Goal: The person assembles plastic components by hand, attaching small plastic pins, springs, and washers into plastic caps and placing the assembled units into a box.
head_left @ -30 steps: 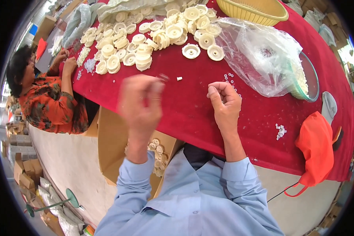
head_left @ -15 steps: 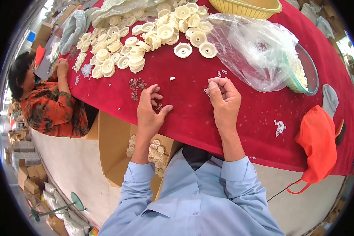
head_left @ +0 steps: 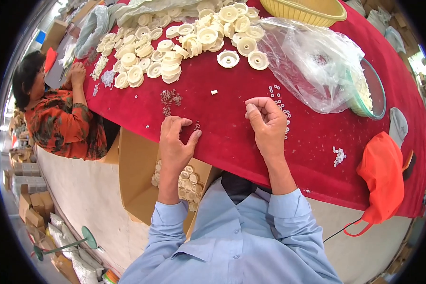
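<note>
My left hand [head_left: 176,144] rests low over the table, thumb and index finger apart, with nothing visible between them. A few small brown coil springs [head_left: 197,125] lie by its fingertips, and a larger heap of the same springs [head_left: 170,98] is just beyond. My right hand [head_left: 266,124] is closed, its thumb pressed to the curled index finger; whatever is in the pinch is too small or hidden to name. Small white rings [head_left: 279,102] lie in a loose line right beside it. Between and beyond both hands, a small white cylindrical piece [head_left: 214,92] lies alone.
Cream plastic wheels [head_left: 207,36] are piled on the red cloth [head_left: 317,156] at the back. A clear plastic bag [head_left: 307,61], a green basket [head_left: 382,94], an orange cloth item [head_left: 381,175] and white rings [head_left: 339,156] lie rightward. A co-worker [head_left: 64,113] sits left. Below stands an open carton [head_left: 135,165].
My left hand has moved slightly nearer and left, its fingers less spread. The right hand sits a little lower, and more white rings show beside it. The view has shifted slightly.
</note>
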`<state>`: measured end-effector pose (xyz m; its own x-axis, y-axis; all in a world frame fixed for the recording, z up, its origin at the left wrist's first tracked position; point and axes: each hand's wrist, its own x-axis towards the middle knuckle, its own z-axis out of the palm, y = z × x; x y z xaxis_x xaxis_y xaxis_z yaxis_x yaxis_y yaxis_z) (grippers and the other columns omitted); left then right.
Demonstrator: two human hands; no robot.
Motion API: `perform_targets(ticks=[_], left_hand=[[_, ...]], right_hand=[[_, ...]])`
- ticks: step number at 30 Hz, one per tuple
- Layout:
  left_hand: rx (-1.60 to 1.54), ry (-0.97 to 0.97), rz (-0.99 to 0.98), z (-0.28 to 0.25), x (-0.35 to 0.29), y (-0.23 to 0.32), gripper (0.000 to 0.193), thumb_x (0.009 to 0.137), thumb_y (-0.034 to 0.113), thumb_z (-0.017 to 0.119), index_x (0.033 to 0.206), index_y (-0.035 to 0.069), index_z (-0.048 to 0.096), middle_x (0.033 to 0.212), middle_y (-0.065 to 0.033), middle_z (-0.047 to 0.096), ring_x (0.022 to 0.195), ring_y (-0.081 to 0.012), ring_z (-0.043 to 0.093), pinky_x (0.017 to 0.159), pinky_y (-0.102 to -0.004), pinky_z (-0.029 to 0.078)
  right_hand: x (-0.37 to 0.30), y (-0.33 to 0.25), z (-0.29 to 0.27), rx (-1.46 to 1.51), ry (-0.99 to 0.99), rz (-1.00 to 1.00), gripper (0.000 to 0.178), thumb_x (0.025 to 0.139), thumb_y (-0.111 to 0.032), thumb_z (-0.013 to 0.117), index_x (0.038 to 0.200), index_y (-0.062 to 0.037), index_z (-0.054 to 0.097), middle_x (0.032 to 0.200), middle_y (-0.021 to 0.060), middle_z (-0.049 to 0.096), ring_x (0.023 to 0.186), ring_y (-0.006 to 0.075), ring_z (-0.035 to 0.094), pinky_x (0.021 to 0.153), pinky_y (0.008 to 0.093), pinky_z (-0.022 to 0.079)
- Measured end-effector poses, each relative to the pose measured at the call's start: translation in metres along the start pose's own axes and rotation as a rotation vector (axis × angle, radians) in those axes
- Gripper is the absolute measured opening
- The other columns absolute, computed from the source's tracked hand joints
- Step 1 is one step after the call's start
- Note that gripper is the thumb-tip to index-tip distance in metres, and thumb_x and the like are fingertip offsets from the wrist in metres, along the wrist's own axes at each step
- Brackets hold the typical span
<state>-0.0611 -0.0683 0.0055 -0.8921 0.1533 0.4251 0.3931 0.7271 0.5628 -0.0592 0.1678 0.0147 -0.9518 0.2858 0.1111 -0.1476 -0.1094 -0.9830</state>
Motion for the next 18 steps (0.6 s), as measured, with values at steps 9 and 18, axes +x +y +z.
perform_targets(ticks=[9, 18], left_hand=[[-0.112, 0.018, -0.032, 0.003, -0.005, 0.007, 0.023, 0.076, 0.001, 0.082, 0.092, 0.005, 0.066, 0.087, -0.0089, 0.059, 0.082, -0.0277, 0.058, 0.072, -0.0389, 0.048], [-0.174, -0.024, 0.03, 0.006, -0.008, 0.007, 0.019, 0.077, -0.002, 0.078, 0.092, 0.004, 0.068, 0.091, -0.0101, 0.062, 0.085, -0.0291, 0.06, 0.075, -0.0402, 0.05]], right_hand=[[-0.001, 0.007, 0.005, -0.247, -0.063, -0.007, 0.014, 0.093, 0.001, 0.065, 0.106, 0.0, 0.068, 0.086, 0.0019, 0.07, 0.073, 0.0057, 0.062, 0.064, 0.022, 0.049], [-0.015, -0.008, 0.004, -0.388, -0.323, -0.218, 0.045, 0.081, 0.019, 0.047, 0.121, 0.003, 0.061, 0.111, 0.0182, 0.069, 0.103, 0.029, 0.072, 0.088, 0.0354, 0.056]])
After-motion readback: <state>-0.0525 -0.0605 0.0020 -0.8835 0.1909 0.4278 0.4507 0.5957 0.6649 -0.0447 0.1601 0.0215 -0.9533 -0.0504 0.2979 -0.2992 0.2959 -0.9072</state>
